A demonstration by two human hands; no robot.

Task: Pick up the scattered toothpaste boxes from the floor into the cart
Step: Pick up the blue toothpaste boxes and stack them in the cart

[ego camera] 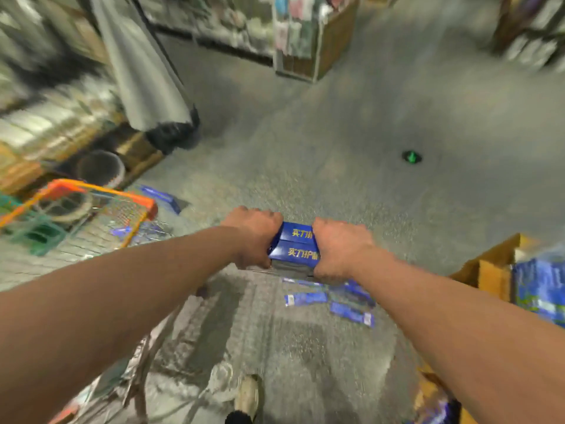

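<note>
A stack of blue toothpaste boxes (298,246) with yellow lettering is held above the floor between both hands. My left hand (253,237) grips its left end and my right hand (339,249) grips its right end. Below them several blue toothpaste boxes (305,298) lie scattered on the grey floor. The wire cart (101,191) with an orange rim stands to the left, with blue boxes (122,231) inside it. One more blue box (162,197) lies on the floor just past the cart's far corner.
A cardboard carton (495,270) holding blue packs sits at the right. Shelves line the left side and the back. A small green object (411,156) lies on the floor ahead. A foot in a pale shoe (247,396) shows at the bottom. The picture is blurred.
</note>
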